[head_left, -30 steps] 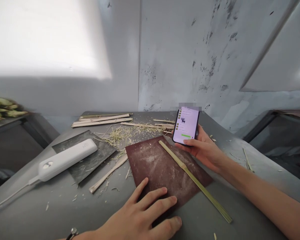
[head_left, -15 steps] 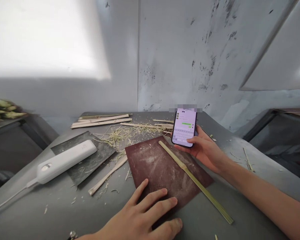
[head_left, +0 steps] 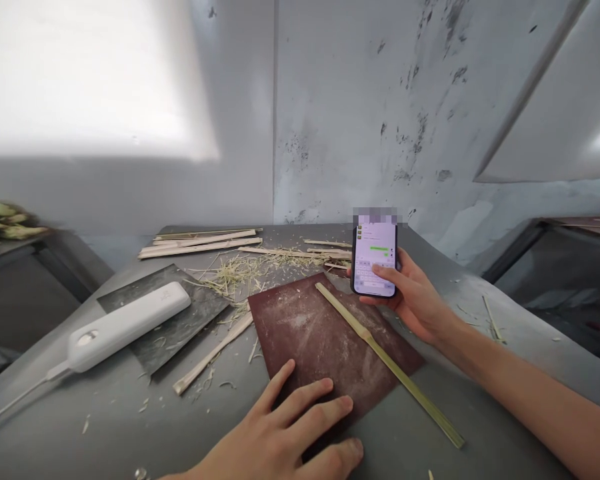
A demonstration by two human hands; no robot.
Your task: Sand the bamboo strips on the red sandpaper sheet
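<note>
My right hand (head_left: 413,293) is wrapped round a smartphone (head_left: 374,253), its thumb over the on-screen keyboard. A chat with green message bubbles shows on the lit screen. Fingers spread, my left hand (head_left: 295,427) rests flat on the near edge of a dusty reddish-brown sheet of sandpaper (head_left: 300,327). Across the right part of that sheet lies a greenish bamboo strip (head_left: 387,360) with a node in its middle, its near end reaching onto the table. Neither hand touches the strip.
A white power bank (head_left: 130,327) with a cable lies on a dark grey sheet (head_left: 180,340). Pale strips (head_left: 200,244) are stacked at the back left. Thin shavings (head_left: 235,273) are scattered mid-table, and another strip (head_left: 213,353) lies left of the sandpaper. Side tables stand left and right.
The phone has shifted slightly right and turned more upright, and my right thumb has moved up across the keyboard. My left hand stays on the sandpaper.
</note>
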